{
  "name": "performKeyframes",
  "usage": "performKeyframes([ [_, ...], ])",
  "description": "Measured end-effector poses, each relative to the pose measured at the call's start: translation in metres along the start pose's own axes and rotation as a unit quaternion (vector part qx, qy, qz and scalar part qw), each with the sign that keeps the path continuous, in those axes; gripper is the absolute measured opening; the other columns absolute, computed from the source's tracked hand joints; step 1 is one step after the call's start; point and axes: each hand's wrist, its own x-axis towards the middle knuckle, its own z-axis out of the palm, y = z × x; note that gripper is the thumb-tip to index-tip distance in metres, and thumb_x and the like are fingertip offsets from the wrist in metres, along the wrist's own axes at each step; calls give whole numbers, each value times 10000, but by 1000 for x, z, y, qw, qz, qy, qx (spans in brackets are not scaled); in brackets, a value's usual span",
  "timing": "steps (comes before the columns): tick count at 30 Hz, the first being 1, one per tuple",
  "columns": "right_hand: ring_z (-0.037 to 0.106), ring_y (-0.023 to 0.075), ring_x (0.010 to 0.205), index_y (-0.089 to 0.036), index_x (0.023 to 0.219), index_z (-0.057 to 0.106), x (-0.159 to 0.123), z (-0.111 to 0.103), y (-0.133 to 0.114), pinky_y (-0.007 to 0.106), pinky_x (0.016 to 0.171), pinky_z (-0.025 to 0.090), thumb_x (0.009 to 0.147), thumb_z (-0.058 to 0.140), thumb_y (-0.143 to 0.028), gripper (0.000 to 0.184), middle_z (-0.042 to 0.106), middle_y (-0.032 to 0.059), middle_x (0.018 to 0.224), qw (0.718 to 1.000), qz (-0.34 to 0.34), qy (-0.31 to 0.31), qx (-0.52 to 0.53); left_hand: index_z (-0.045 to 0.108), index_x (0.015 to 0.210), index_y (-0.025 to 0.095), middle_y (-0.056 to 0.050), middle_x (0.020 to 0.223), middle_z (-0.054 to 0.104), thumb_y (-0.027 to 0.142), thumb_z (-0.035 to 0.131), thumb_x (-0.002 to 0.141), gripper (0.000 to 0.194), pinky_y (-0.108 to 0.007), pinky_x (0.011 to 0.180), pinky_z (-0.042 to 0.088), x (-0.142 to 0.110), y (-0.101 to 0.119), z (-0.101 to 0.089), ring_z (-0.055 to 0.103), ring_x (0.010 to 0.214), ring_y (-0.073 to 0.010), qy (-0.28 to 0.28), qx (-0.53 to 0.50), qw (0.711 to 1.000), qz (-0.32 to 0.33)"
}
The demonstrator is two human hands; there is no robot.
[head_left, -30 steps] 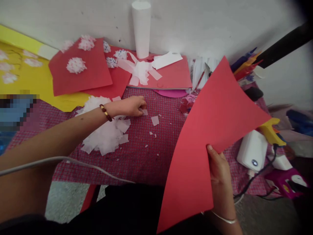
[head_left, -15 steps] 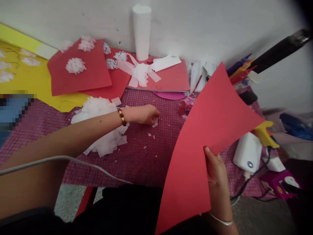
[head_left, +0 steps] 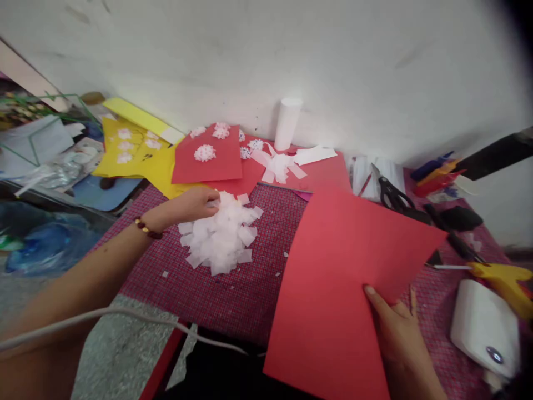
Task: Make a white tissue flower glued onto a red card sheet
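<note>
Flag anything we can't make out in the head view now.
All in the head view:
Right hand: some fingers hidden behind the red sheet.
Red sheet: lower part cut off by bottom edge.
Left hand: whether it grips the white scrap; too small, blurred.
Yellow glue gun: cut off by right edge.

The left hand (head_left: 195, 205), fingertips closed on a pale paper piece (head_left: 214, 204), is at the upper left of a heap of white scraps (head_left: 220, 241) on a checked cloth (head_left: 256, 300). The right hand (head_left: 397, 328) grips a curved red sheet (head_left: 325, 289) by its edge. Behind stands a white roll (head_left: 288, 123); at right lie scissors (head_left: 383, 186) and a yellow glue gun (head_left: 499, 273).
</note>
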Motion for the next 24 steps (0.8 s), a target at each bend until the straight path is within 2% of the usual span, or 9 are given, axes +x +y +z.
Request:
performKeyframes([
  [2,733,328,966,-338,777,778,0,9,-6,472,802,624,676,792,-383,111,751,13,710,998,50,-26,-3,581,731,177,-39,726,651,265,497,777,130,-273,616,400,-10,-13,1,590,685,-182,3,4,1000,-21],
  [4,751,339,821,-277,810,790,0,18,-14,465,683,625,663,805,-447,226,757,51,707,992,110,-54,1,646,948,164,-82,945,715,300,499,800,249,-309,740,477,-18,-22,3,650,851,-228,27,2,999,-24],
  [7,745,304,685,-195,903,785,2,29,-26,409,567,601,658,816,-459,362,780,94,774,980,169,-100,13,558,1273,131,-172,1282,630,341,475,868,463,-427,980,463,-27,-28,5,598,1156,-314,89,52,995,16],
  [10,737,258,630,-161,904,769,3,40,-36,365,557,596,665,819,-397,339,782,95,775,974,184,-121,45,497,1363,110,-234,1354,552,382,435,926,518,-527,1073,394,-36,-18,9,502,1284,-393,149,131,979,34],
  [13,747,243,671,-147,902,749,0,49,-43,369,634,609,700,794,-376,309,781,92,785,967,194,-146,82,469,1413,201,-204,1396,528,434,421,945,525,-571,1079,388,-44,13,26,477,1317,-406,184,115,972,88],
  [17,739,210,775,-179,1004,703,1,46,-45,390,769,598,797,690,-433,328,780,65,925,977,102,-182,51,433,1481,302,-137,1473,523,404,536,909,590,-533,1103,401,-57,69,77,497,1335,-342,111,40,958,262],
  [20,703,197,815,-192,979,685,14,30,-48,365,795,565,875,579,-351,218,755,44,930,973,-32,-175,-148,388,1532,313,-153,1546,455,451,689,809,795,-613,1124,363,-66,107,120,457,1381,-392,-28,55,930,361],
  [22,681,204,816,-182,983,682,27,17,-51,355,798,535,899,531,-265,192,735,53,902,933,-99,-116,-325,354,1551,310,-183,1581,385,557,728,762,908,-668,1129,326,-70,125,142,409,1417,-415,-99,52,905,411],
  [24,665,218,897,-165,1066,666,42,8,-55,359,856,504,912,523,-216,216,713,86,996,882,-162,-36,-441,312,1566,311,-197,1599,335,574,743,750,960,-699,1124,310,-71,136,156,363,1445,-419,-144,50,880,450],
])
